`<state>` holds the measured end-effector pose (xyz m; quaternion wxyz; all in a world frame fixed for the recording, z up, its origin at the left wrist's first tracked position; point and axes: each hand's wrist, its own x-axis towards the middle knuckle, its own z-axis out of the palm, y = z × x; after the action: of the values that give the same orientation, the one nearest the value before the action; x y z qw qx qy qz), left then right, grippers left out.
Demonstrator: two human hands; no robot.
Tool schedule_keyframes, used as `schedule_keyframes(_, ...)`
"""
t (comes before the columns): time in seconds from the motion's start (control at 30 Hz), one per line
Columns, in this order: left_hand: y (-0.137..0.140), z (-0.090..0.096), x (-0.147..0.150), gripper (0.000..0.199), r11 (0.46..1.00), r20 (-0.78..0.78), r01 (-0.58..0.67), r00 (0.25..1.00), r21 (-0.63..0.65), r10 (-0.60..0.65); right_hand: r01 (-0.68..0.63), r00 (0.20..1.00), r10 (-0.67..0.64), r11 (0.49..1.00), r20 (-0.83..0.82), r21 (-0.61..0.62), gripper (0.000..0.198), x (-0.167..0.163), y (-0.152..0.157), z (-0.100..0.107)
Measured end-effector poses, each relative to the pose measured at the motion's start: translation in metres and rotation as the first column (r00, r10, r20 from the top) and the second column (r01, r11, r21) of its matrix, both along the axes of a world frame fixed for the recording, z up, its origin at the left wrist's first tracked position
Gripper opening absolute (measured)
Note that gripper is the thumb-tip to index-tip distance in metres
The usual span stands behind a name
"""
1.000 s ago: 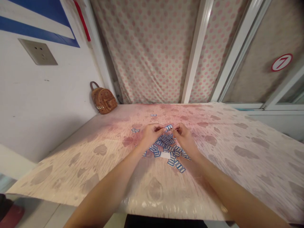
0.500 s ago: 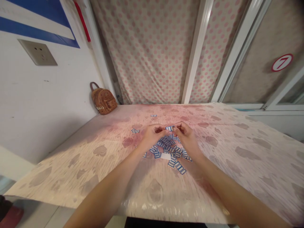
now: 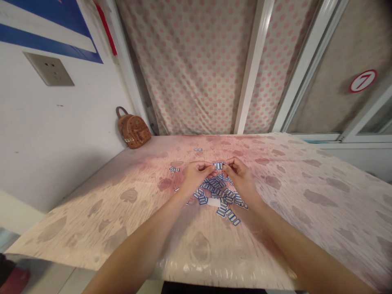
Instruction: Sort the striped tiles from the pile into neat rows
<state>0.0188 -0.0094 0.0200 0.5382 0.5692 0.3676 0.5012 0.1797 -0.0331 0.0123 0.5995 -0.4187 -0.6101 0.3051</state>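
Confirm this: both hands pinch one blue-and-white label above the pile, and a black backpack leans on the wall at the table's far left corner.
Wrong colour: the backpack is brown, as the head view shows. The rest stands: left hand and right hand pinch one label above the pile.

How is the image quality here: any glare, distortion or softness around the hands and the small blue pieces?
Head view: wide-angle bending of the window frame; glare on the table near edge; left hand and right hand reasonably sharp, pinching one blue-and-white piece; markings in the pile too small to read.

- Tag pile (image 3: 219,192) mid-table (image 3: 321,204).
- Left of pile: stray tag (image 3: 174,168).
- Behind pile: lone tag (image 3: 198,150).
- Far left behind pile: bag (image 3: 133,129), against wall.
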Motion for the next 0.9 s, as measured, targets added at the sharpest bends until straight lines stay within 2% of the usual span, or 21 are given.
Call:
schedule_keyframes(0.2, 0.000, 0.002, -0.001, 0.028, 1.000, -0.001, 0.010, 1.000, -0.009, -0.010, -0.004, 1.000, 0.003, 1.000, -0.007, -0.028, 0.022, 0.002, 0.002, 0.000)
schedule_keyframes(0.47, -0.001, 0.009, -0.005, 0.028, 0.994, 0.037, 0.024, 0.999, -0.102, -0.020, -0.227, 0.955, 0.182, 0.957, -0.234, -0.182, 0.043, 0.000, -0.001, 0.011)
schedule_keyframes(0.77, -0.006, 0.012, -0.005, 0.027, 0.995, 0.014, 0.053, 0.999, -0.089, -0.052, -0.260, 0.934, 0.203, 0.950, -0.295, -0.170, 0.038, 0.001, -0.001, 0.009)
schedule_keyframes(0.9, -0.005, 0.013, -0.004, 0.021, 0.994, 0.028, 0.028, 0.999, -0.102, -0.026, -0.241, 0.945, 0.192, 0.956, -0.263, -0.168, 0.038, 0.002, 0.001, 0.005)
